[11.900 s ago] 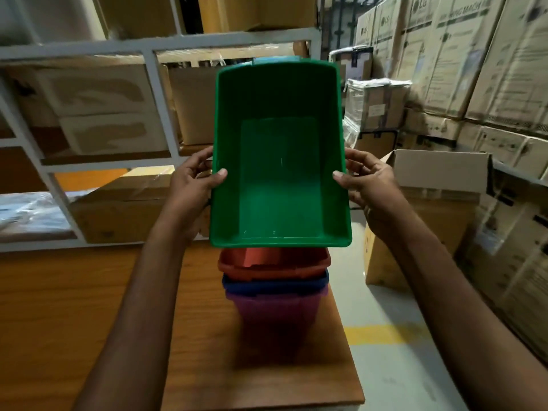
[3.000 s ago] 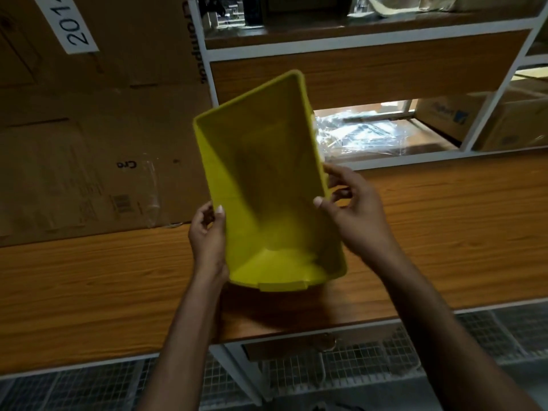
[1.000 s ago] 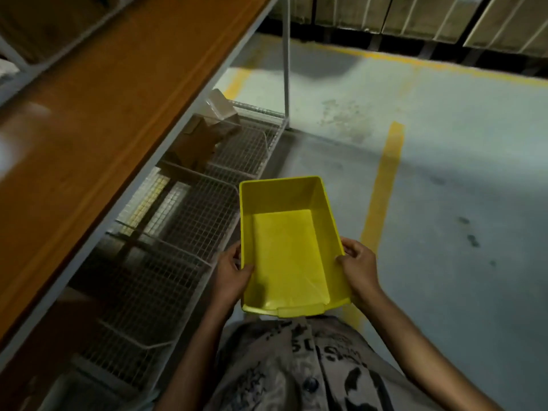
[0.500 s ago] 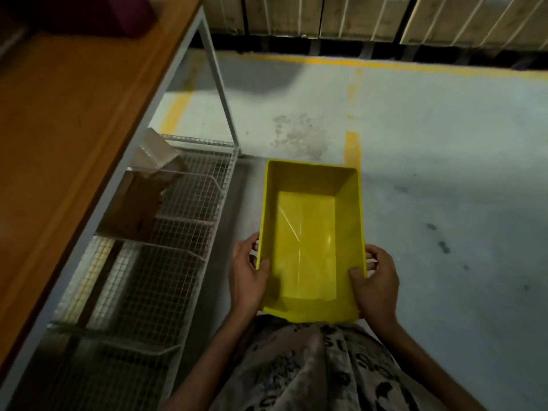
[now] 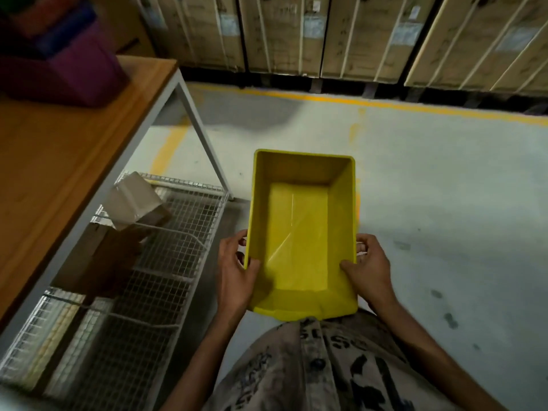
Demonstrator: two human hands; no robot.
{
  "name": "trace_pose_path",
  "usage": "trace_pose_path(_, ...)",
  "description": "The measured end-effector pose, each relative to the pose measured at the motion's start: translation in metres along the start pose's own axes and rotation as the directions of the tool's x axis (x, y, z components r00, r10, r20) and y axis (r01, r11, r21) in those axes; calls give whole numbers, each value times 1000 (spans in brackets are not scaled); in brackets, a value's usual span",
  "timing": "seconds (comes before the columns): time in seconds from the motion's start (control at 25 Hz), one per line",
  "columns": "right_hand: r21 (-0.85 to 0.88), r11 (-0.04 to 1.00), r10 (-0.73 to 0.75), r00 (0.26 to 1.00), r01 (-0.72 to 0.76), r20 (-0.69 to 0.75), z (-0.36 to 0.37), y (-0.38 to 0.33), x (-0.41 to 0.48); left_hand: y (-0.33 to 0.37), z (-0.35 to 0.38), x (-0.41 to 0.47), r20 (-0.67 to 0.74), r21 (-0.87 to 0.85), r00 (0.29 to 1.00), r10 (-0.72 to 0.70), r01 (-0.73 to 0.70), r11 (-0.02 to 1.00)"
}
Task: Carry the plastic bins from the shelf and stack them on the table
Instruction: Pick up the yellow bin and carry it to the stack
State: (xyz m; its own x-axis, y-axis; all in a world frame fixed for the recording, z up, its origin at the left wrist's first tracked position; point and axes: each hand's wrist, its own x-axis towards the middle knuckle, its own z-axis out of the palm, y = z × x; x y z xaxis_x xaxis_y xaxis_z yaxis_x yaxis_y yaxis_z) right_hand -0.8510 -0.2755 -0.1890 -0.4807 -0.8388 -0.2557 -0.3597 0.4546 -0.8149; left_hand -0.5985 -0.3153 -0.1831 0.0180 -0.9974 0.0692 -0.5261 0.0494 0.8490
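Observation:
I hold an empty yellow plastic bin (image 5: 302,229) level in front of my waist, open side up, over the concrete floor. My left hand (image 5: 235,271) grips its left rim and my right hand (image 5: 367,266) grips its right rim, thumbs inside the walls. At the upper left, on the wooden table (image 5: 50,161), stands a stack of bins (image 5: 59,51): a purple one at the bottom, with blue, red and green ones above it, partly cut off by the frame edge.
The table's white metal leg (image 5: 201,134) slants down to a wire-mesh lower shelf (image 5: 142,280) that holds a cardboard box (image 5: 118,232). Strapped cartons (image 5: 341,34) line the far wall behind a yellow floor line (image 5: 355,99).
I have turned from the shelf with the yellow bin. Over the last second the table corner and the stacked bins came into view at the upper left. My grip is unchanged.

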Motion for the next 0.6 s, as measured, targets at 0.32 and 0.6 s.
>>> trace_pose_path(0.32,-111,965,-214,957,238,197,-10,-88,176,48,40,141,-111,47,953,-283,290,956)
trace_pose_path(0.6,-180,899,-361,908,399,211,67,-145,264,32,38,225,-338,197,890,-306,385,902)
